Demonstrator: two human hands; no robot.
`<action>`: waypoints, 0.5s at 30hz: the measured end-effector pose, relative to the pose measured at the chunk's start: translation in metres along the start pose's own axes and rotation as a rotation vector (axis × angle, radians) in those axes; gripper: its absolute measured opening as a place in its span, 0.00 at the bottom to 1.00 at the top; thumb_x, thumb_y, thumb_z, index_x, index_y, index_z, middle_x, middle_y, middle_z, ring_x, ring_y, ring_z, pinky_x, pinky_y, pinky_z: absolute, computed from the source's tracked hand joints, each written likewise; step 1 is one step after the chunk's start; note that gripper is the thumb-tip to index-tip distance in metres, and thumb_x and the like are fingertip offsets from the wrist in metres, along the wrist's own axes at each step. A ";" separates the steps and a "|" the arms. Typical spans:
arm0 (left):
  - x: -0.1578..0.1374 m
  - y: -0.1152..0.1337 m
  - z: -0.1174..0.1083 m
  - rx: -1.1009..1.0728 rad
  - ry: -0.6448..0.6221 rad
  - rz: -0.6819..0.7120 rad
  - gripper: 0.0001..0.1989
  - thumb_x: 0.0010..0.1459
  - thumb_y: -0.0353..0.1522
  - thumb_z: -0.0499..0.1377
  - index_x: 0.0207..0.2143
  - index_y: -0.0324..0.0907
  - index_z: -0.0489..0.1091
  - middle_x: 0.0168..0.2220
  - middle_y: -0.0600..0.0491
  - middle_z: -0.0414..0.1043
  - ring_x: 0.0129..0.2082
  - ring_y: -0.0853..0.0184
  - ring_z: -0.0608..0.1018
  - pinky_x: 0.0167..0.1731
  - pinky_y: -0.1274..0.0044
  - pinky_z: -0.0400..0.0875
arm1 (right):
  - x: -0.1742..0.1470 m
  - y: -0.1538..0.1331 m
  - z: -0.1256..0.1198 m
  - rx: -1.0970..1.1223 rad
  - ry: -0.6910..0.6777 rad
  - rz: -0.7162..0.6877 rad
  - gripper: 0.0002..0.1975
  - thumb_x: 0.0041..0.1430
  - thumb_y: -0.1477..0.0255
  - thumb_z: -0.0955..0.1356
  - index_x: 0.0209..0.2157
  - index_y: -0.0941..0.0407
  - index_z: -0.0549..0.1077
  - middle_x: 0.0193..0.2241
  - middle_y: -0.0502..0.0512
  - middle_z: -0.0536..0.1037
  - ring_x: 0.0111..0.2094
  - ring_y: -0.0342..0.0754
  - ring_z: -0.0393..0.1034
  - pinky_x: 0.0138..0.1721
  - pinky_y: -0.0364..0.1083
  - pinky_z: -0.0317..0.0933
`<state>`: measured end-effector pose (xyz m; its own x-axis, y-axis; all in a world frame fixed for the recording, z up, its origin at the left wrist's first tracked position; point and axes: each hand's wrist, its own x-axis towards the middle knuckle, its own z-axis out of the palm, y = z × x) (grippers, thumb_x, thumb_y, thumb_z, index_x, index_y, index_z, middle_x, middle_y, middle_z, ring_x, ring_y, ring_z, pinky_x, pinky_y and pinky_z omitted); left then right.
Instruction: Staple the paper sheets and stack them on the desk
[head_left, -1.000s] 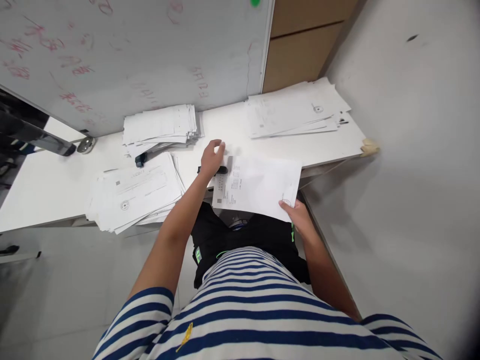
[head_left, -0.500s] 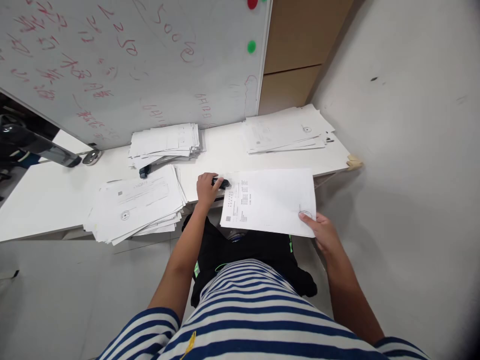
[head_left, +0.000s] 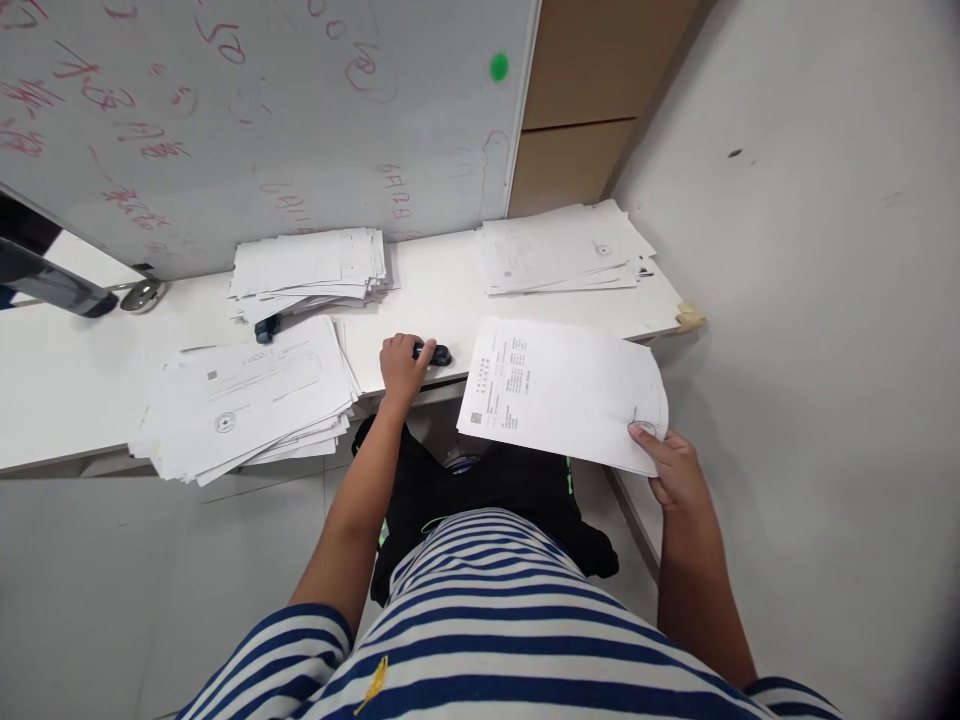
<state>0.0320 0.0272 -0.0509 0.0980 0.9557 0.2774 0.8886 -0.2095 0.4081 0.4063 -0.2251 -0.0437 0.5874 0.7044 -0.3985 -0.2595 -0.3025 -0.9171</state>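
Evidently, in the head view, the right hand (head_left: 673, 465), at the lower right of centre, has its fingers pinched closed on one corner of the printed paper (head_left: 562, 390); whether that is one sheet or several, I cannot tell. The paper spans the centre right of the frame, partly past the front edge of the tabletop (head_left: 442, 290). Near the middle, the left hand (head_left: 403, 368) has its fingers curled around one end of a black stapler (head_left: 441, 355). With only that one corner gripped, the paper could sag or crease, or, if it is layered, its sheets could slide out of line. The stapler, close to the front edge, might tip off if knocked. Compared with half a second ago, the paper has moved away from the stapler, leaving a gap, and its right end bows more.
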 end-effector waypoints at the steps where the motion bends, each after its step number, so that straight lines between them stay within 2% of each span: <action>1: 0.000 0.000 0.000 0.000 0.003 0.001 0.16 0.70 0.45 0.52 0.40 0.47 0.73 0.44 0.46 0.76 0.50 0.54 0.72 0.53 0.64 0.66 | 0.000 0.001 0.000 -0.003 -0.002 -0.010 0.20 0.43 0.59 0.81 0.39 0.51 0.82 0.42 0.57 0.85 0.44 0.59 0.82 0.47 0.55 0.79; 10: 0.000 0.002 0.001 -0.015 -0.006 -0.016 0.16 0.70 0.45 0.51 0.40 0.46 0.73 0.45 0.45 0.75 0.51 0.53 0.72 0.54 0.63 0.64 | 0.013 0.002 0.007 -0.024 -0.009 -0.060 0.21 0.45 0.60 0.80 0.41 0.53 0.81 0.45 0.61 0.84 0.49 0.63 0.80 0.53 0.60 0.76; 13: 0.000 0.002 0.002 0.011 0.019 -0.008 0.17 0.70 0.45 0.50 0.40 0.46 0.73 0.44 0.44 0.75 0.50 0.53 0.72 0.53 0.63 0.64 | 0.039 -0.019 0.021 -0.003 -0.039 -0.109 0.20 0.45 0.62 0.80 0.40 0.53 0.81 0.46 0.61 0.84 0.50 0.62 0.79 0.55 0.58 0.74; 15: -0.001 0.003 0.003 0.031 0.029 -0.006 0.17 0.71 0.45 0.50 0.40 0.46 0.73 0.44 0.44 0.75 0.50 0.53 0.72 0.53 0.63 0.65 | 0.067 -0.043 0.035 0.028 -0.065 -0.152 0.18 0.45 0.66 0.79 0.39 0.54 0.80 0.46 0.60 0.84 0.50 0.59 0.79 0.56 0.55 0.73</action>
<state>0.0356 0.0262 -0.0527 0.0797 0.9505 0.3005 0.9027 -0.1967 0.3826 0.4300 -0.1428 -0.0313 0.5709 0.7811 -0.2530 -0.1932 -0.1717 -0.9660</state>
